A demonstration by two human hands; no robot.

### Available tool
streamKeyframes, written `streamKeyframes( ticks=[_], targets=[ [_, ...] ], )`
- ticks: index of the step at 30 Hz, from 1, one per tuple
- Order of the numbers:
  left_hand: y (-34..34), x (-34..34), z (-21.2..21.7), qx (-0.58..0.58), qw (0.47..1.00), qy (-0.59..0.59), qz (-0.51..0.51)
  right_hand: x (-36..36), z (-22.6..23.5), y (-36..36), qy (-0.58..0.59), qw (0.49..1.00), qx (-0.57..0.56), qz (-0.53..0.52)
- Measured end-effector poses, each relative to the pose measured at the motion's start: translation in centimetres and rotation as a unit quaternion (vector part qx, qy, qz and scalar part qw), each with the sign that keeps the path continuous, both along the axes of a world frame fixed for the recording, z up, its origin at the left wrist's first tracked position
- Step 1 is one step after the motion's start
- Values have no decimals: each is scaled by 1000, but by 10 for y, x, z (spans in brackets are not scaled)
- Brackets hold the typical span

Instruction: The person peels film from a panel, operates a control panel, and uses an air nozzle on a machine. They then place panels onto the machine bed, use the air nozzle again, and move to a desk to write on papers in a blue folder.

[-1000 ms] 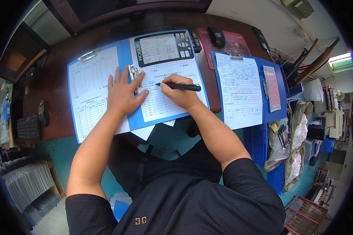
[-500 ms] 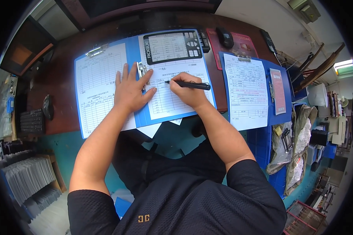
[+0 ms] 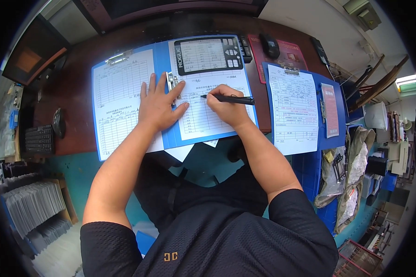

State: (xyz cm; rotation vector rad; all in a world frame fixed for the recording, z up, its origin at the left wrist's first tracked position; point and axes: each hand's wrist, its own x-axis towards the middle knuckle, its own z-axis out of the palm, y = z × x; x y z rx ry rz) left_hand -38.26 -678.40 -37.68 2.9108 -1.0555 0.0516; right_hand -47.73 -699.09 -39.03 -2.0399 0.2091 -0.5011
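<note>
A black pen (image 3: 235, 99) is gripped in my right hand (image 3: 224, 107), its tip at a handwritten row on the right-hand form (image 3: 196, 124). That form lies in an open blue folder (image 3: 161, 53). My left hand (image 3: 159, 106) is spread flat across the folder's middle, its fingertips near a metal clip (image 3: 172, 83), with nothing gripped. Under its left side lies another ruled form (image 3: 118, 99), partly covered by the hand and forearm. A black-framed panel with a clear window (image 3: 209, 73) covers the upper part of the right-hand page.
Beside the folder, on the right, a blue clipboard (image 3: 328, 83) holds a printed sheet (image 3: 293, 127) and a red-and-white card (image 3: 329, 113). Farther back lies a black mouse (image 3: 269, 45) on a red mat (image 3: 291, 55). A keyboard (image 3: 39, 140) is at the desk's left, and a monitor (image 3: 34, 44) behind it.
The whole view has shifted slightly, moving the desk items a little rightward. My right hand and the pen have moved slightly on the form; my left hand stays flat on the folder.
</note>
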Motion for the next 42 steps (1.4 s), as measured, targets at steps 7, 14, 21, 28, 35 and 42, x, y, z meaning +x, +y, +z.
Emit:
streamKeyframes(
  ticks=[7,14,21,28,35,42],
  targets=[
    [1,0,-1,-4,1000,0,-1,-3,-1,-4,21,997,77,1],
    [1,0,-1,-9,1000,0,-10,-19,15,-48,19,941,326,-88],
    [-1,0,-2,0,1000,1,-1,-7,6,-17,28,997,51,49],
    [0,-1,0,3,1000,2,1,-4,3,-12,61,997,29,49],
    [-1,0,-1,-5,1000,-5,-3,-6,-6,-18,52,995,76,34],
    [1,0,-1,-5,1000,1,-5,-23,14,-50,35,970,241,3]
  ],
)
